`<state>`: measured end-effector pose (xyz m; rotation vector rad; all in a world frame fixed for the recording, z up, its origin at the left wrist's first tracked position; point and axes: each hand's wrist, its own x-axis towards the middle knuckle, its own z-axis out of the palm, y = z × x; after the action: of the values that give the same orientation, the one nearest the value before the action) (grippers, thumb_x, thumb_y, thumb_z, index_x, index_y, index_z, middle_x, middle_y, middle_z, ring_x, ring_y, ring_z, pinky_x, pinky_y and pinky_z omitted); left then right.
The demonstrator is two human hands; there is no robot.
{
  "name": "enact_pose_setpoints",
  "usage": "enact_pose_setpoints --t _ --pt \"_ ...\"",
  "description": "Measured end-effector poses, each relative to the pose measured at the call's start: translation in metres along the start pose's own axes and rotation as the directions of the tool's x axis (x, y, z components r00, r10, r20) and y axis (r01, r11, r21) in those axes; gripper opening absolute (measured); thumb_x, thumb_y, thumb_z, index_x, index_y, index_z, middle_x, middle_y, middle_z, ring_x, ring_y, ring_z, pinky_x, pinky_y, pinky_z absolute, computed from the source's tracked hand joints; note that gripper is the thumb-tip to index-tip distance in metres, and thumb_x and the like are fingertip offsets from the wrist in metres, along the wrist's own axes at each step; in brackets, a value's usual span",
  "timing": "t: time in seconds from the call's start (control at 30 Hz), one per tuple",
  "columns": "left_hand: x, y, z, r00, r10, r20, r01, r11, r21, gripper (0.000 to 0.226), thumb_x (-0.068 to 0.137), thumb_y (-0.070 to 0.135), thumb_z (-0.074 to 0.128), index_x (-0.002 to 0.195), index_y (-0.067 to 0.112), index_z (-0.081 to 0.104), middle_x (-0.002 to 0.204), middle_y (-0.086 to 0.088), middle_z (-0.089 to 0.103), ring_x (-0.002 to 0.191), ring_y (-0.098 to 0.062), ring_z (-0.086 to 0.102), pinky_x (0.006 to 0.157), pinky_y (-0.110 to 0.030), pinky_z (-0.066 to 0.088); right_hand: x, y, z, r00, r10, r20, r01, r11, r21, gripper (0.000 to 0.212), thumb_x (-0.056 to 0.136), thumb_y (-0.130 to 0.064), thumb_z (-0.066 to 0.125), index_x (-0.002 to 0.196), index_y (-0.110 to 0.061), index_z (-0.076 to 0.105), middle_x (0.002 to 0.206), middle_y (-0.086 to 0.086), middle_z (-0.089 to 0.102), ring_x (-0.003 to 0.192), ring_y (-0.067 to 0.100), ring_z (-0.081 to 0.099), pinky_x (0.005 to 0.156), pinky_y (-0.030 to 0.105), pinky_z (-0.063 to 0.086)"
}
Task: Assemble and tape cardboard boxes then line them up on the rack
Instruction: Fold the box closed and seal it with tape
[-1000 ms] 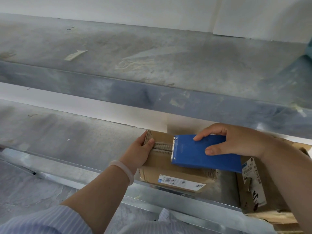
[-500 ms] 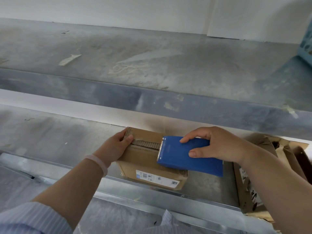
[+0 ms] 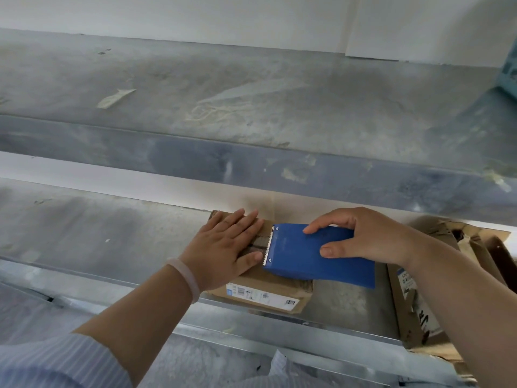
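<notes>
A small brown cardboard box [image 3: 265,292] with a white label on its front lies on the lower metal rack shelf [image 3: 98,239]. My left hand [image 3: 226,247] rests flat on the box's top, fingers spread, pressing the left part. My right hand [image 3: 361,236] grips a blue tape dispenser [image 3: 310,256] that lies on the box's right part, its toothed blade pointing left, close to my left fingers. A short strip of tape shows between blade and fingers.
The upper shelf [image 3: 251,113] juts out above, its front beam [image 3: 279,166] close over my hands. Torn, open cardboard boxes [image 3: 414,301] stand to the right on the lower shelf. A teal crate corner [image 3: 510,77] shows at the top right.
My left hand moved from holding the box's left edge to lying flat on its top. The dispenser and my right hand stayed on the box's right side.
</notes>
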<state>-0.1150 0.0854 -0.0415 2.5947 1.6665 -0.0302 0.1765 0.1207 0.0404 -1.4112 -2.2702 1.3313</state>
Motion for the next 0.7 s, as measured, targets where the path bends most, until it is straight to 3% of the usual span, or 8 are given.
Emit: enact_pose_setpoints --t 0.2,0.33,0.6,0.7 --pt "-0.001 0.003 -0.007 0.999 -0.017 -0.047 0.015 0.999 -0.042 0.071 0.088 0.065 -0.002 0.151 0.038 0.015 0.159 0.013 0.016 0.148 -0.011 0.009 0.118 -0.031 -0.005 -0.016 0.011 -0.012 0.999 0.039 -0.014 -0.039 0.999 0.029 0.053 0.051 -0.067 0.073 0.104 -0.057 0.068 0.113 -0.035 0.062 0.104 -0.01 0.06 0.101 0.031 0.046" --pt "0.001 0.004 -0.01 0.997 -0.019 -0.068 0.015 0.998 -0.054 0.072 0.087 0.066 0.001 0.15 0.037 0.022 0.157 0.012 0.023 0.146 -0.011 0.015 0.114 -0.026 -0.008 -0.024 0.014 -0.014 0.999 0.037 -0.018 -0.036 0.998 0.053 0.051 0.053 -0.062 0.075 0.103 -0.054 0.069 0.114 -0.033 0.063 0.106 -0.009 0.06 0.1 0.028 0.045" --pt "0.0 0.001 -0.004 0.999 0.047 0.022 -0.048 0.998 0.05 0.09 0.069 0.088 -0.008 0.143 0.04 -0.024 0.16 0.008 -0.009 0.148 -0.017 -0.008 0.12 -0.042 -0.007 -0.025 0.018 -0.012 1.0 0.006 -0.029 -0.003 0.996 0.084 0.045 0.058 -0.056 0.076 0.103 -0.054 0.069 0.113 -0.03 0.065 0.104 -0.006 0.062 0.093 0.022 0.046" --pt "0.002 0.0 -0.003 0.998 0.055 0.033 -0.056 0.998 0.042 0.087 0.07 0.088 -0.01 0.14 0.041 -0.029 0.155 0.013 -0.021 0.147 -0.015 -0.016 0.119 -0.042 -0.011 -0.026 0.022 -0.016 1.0 0.022 -0.005 -0.022 0.997 0.072 0.045 0.058 -0.059 0.075 0.102 -0.056 0.068 0.111 -0.032 0.065 0.101 -0.008 0.063 0.088 0.018 0.046"
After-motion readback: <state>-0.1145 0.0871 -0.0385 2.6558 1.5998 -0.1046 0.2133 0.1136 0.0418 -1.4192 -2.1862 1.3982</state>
